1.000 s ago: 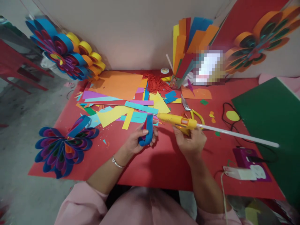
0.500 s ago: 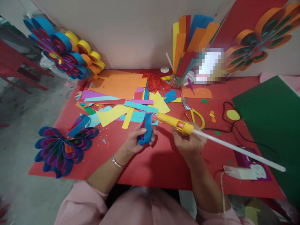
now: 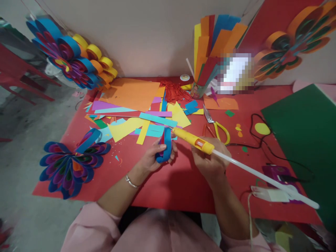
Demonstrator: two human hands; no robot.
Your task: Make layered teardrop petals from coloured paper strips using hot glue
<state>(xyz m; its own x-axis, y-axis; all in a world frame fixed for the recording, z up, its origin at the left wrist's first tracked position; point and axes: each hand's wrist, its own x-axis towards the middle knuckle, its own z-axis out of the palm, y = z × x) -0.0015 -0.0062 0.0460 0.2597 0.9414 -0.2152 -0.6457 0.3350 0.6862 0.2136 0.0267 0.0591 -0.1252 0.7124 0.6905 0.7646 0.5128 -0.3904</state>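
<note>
My left hand [image 3: 154, 154] pinches a looped blue paper petal [image 3: 167, 145] with red and purple strips inside it. My right hand [image 3: 211, 159] is wrapped round a yellow hot glue gun [image 3: 193, 140], and a long white glue stick [image 3: 262, 178] sticks out of its rear. The gun's nozzle is at the top edge of the blue loop; whether it touches cannot be told. To the left lies a flower of blue, purple and green paper loops [image 3: 69, 168]. Beyond my right hand rest scissors [image 3: 216, 127] with a yellow and a red handle.
Paper strips and scraps [image 3: 128, 127] litter the red table [image 3: 157, 189] beyond my hands, beside an orange sheet [image 3: 131, 92]. A cup [image 3: 197, 90] holds upright strips. A black cord [image 3: 252, 143] and a green board [image 3: 304, 140] lie right. Finished paper flowers [image 3: 78, 66] stand by the wall.
The glue gun has shifted slightly left, its nozzle closer over the blue loop, and the glue stick's rear end has dipped. My left hand has barely moved.
</note>
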